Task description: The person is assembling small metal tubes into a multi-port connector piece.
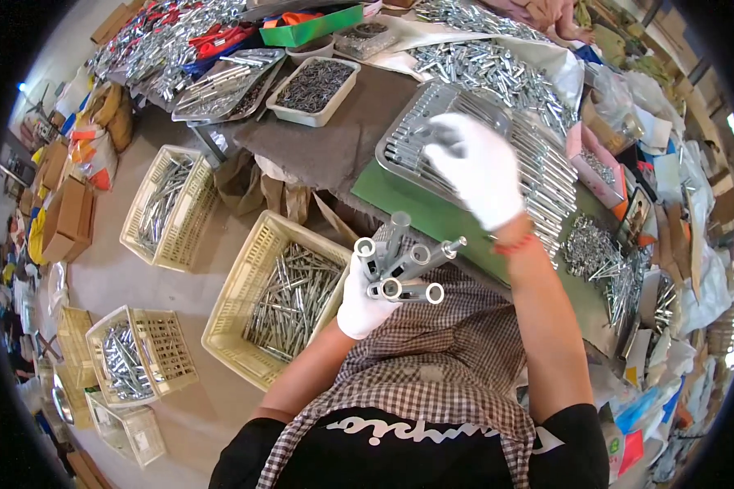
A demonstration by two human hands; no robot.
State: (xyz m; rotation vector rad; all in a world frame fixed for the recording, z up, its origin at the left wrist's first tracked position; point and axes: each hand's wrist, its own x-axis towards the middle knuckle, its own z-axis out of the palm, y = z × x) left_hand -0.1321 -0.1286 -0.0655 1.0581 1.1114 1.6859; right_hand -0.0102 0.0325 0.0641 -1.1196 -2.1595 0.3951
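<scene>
My left hand (363, 301), in a white glove, is closed around several silver metal tubes (390, 289) in front of my apron. Their hollow ends point up and fan apart; one piece has a threaded, narrower tip. My right hand (479, 173), also white-gloved, is over a grey metal tray (395, 167) on the bench. Its fingers are curled together near the tray's left part, and what they may hold cannot be made out. Slim metal rods (542, 175) lie side by side in rows in the tray and just right of it.
A yellow crate (220, 322) of metal rods stands below left of the bench, with more crates (167, 253) further left. On the bench are a tub of dark screws (314, 85), a heap of short metal sleeves (489, 73) and a pink box (599, 171). Another person's hand (575, 31) shows far back.
</scene>
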